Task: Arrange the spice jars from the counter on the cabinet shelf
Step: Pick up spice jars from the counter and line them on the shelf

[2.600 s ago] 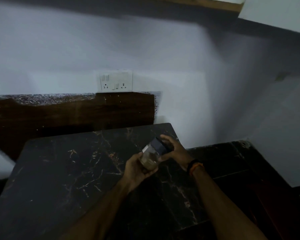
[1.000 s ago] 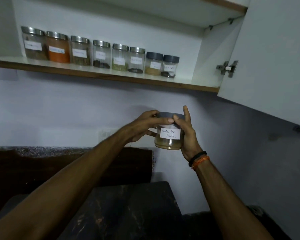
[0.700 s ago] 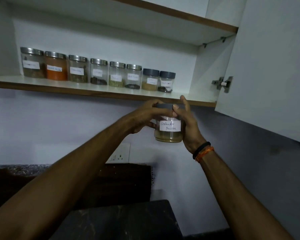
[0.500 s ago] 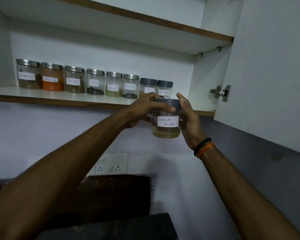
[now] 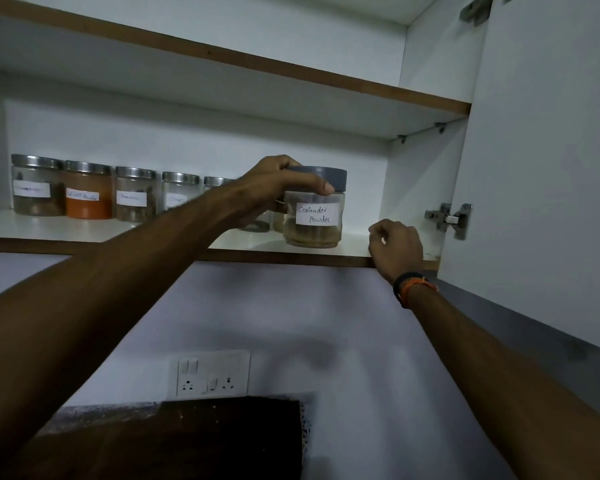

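A glass spice jar labelled "Coriander Powder" [image 5: 314, 220], with a grey lid, stands upright near the front edge of the white cabinet shelf [image 5: 84, 230]. My left hand [image 5: 278, 188] grips its lid from the left and above. My right hand [image 5: 395, 245] hovers by the shelf edge to the jar's right, fingers loosely curled, holding nothing. Behind my left arm a row of several labelled jars [image 5: 89, 192] with steel lids lines the back of the shelf; the rightmost ones are hidden by my hand and the coriander jar.
The cabinet door [image 5: 548, 168] stands open at the right, with a hinge [image 5: 451, 220] beside my right hand. An upper shelf [image 5: 222, 57] runs overhead. On the wall below sits a socket panel [image 5: 212, 374], with a dark wooden board [image 5: 187, 441] under it.
The jar went up from below the shelf and now stands on it. My right hand let go and drew off to the right. The camera tilted upward.
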Demonstrator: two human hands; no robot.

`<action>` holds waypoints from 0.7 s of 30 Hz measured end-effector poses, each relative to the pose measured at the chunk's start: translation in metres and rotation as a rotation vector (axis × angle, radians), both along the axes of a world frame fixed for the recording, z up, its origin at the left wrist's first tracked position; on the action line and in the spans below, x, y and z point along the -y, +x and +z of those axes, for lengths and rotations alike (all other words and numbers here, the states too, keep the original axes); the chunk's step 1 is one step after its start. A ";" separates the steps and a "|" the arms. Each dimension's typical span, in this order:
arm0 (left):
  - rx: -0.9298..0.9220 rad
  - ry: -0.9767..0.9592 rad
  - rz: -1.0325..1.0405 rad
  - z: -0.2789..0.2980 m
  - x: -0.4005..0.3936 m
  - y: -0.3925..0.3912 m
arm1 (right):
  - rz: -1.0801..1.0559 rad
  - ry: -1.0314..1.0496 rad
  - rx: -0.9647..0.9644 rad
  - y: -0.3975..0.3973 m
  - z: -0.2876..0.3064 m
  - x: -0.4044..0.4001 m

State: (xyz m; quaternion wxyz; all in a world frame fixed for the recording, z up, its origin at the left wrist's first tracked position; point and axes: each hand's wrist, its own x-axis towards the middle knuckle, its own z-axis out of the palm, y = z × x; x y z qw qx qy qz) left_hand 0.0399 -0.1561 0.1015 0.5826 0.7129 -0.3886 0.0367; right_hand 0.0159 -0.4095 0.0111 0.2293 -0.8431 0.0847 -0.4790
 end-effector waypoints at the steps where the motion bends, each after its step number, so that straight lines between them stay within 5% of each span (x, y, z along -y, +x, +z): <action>1: 0.015 0.010 0.009 0.003 0.002 0.004 | -0.010 -0.021 -0.002 0.005 0.003 0.005; 21: 0.072 0.109 0.036 0.032 0.105 0.109 | -0.157 0.107 0.133 0.040 0.000 0.035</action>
